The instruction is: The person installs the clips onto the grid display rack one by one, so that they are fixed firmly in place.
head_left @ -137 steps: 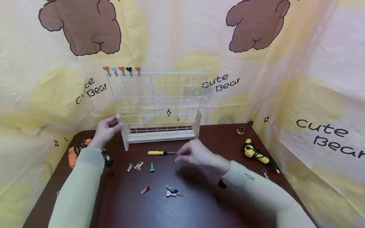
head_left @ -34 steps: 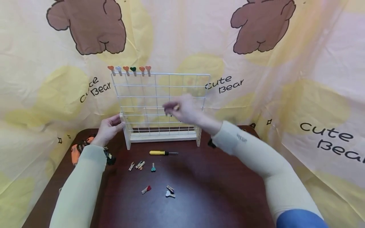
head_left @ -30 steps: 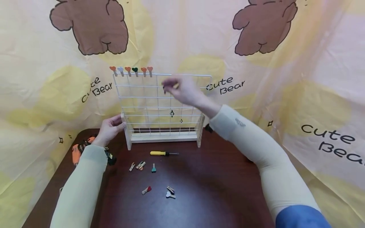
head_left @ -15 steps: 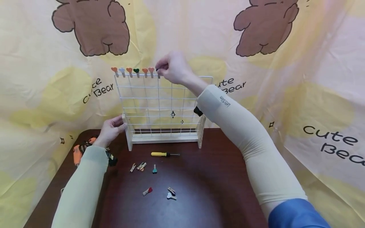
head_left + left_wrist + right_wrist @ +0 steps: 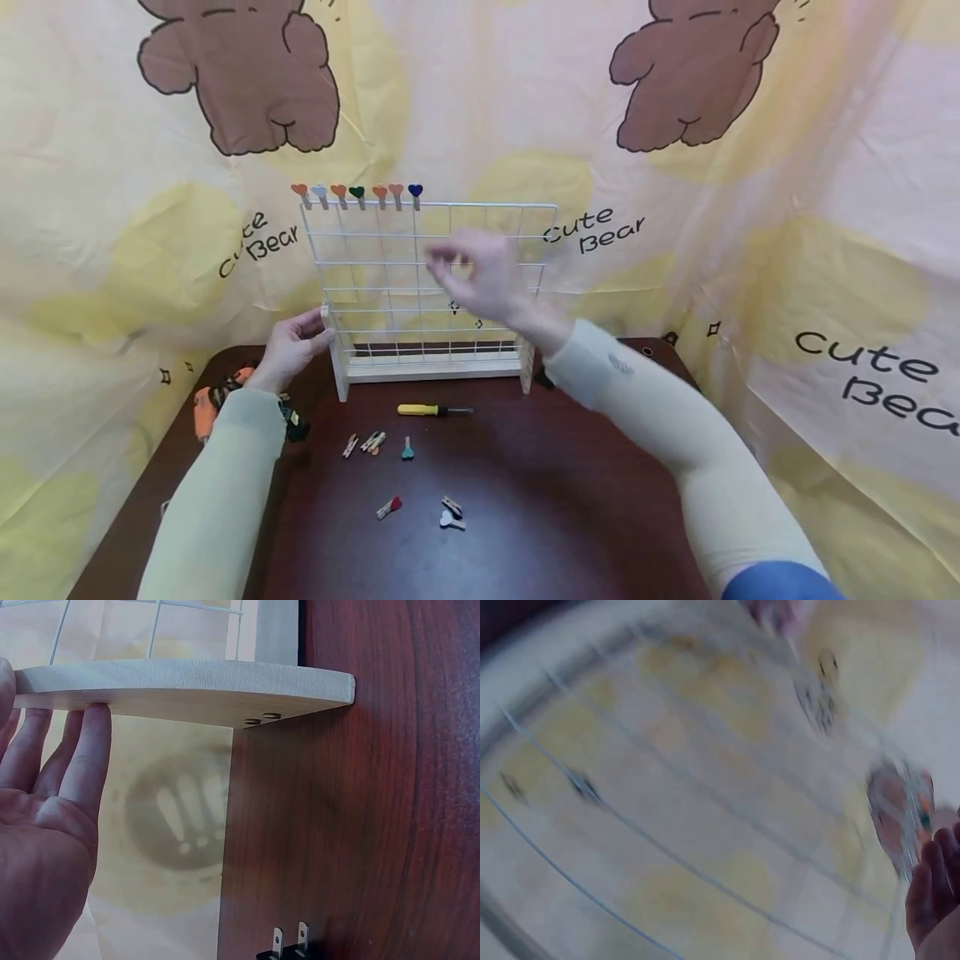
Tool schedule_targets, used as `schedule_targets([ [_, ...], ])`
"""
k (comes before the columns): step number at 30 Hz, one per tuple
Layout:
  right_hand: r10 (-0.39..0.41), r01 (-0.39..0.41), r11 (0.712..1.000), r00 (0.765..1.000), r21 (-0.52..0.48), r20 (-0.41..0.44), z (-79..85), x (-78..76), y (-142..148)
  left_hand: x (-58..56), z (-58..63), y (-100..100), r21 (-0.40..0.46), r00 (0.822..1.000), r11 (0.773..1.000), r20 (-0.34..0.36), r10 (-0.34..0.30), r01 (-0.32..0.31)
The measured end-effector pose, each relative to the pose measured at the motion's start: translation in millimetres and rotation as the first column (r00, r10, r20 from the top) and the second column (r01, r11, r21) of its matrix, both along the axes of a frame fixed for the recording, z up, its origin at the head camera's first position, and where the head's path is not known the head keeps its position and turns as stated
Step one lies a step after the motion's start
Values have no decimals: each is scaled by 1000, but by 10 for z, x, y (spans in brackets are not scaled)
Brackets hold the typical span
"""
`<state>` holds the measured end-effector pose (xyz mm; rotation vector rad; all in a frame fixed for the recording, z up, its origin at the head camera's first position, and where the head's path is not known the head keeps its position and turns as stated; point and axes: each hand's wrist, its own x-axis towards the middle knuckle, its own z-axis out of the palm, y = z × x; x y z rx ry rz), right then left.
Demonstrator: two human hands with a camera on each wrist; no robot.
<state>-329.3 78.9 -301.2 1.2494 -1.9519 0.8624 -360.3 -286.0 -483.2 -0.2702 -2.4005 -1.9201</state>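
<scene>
A white wire grid rack (image 5: 433,265) with wooden end panels stands at the back of the table. My left hand (image 5: 294,348) grips its left end panel (image 5: 187,679) between thumb and fingers. Along the top wire's left part sits a row of heart clothespins, the rightmost a dark blue heart clothespin (image 5: 416,192). My right hand (image 5: 483,271), blurred, hangs before the grid with loosely bent fingers (image 5: 934,877) and nothing in them. On the table lie a red heart clothespin (image 5: 389,507), a white heart clothespin (image 5: 452,521) and a teal heart clothespin (image 5: 407,449).
A yellow-handled screwdriver (image 5: 423,410) lies in front of the rack. More clothespins (image 5: 371,442) are clustered to its left. An orange tool (image 5: 206,408) is beside my left forearm. A plug with two metal prongs (image 5: 291,945) shows below the panel.
The dark blue heart clothespin, brought up by my right hand, is now clipped on the top wire. My right hand has let go and dropped lower. My left hand stays on the rack.
</scene>
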Motion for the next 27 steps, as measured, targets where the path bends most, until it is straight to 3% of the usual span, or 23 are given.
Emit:
schedule_targets([
  [3,65,-80,989,991,127,121,-538,240,108,15,9,2,7,1000,1000,10,-5,5],
  [5,59,-128,962,961,243,271,-910,408,178,28,20,3,8,1000,1000,16,-6,5],
  [7,6,-169,913,915,372,403,-1264,582,237,43,32,7,9,1000,1000,24,1,-1],
  [11,-128,-284,786,794,549,595,-1815,903,294,68,61,12,-11,1000,1000,21,4,-4],
  [12,-160,-299,765,770,570,618,-1906,971,295,76,73,14,-12,1000,1000,19,4,-4],
  [14,-204,-309,750,733,585,649,-2047,1075,280,84,93,13,-16,1000,1000,13,-3,3],
  [17,-240,-272,761,726,589,645,-2163,1180,245,85,103,9,-15,1000,1000,9,-5,5],
  [21,-259,-226,769,745,598,614,-2228,1243,225,57,72,-1,-5,1000,1000,7,-5,5],
  [23,-250,-205,772,772,602,584,-2259,1248,238,44,55,1,5,1000,1000,11,-5,5],
  [27,-212,-156,770,851,618,480,-2341,1220,300,32,34,14,12,1000,1000,20,-8,7],
])
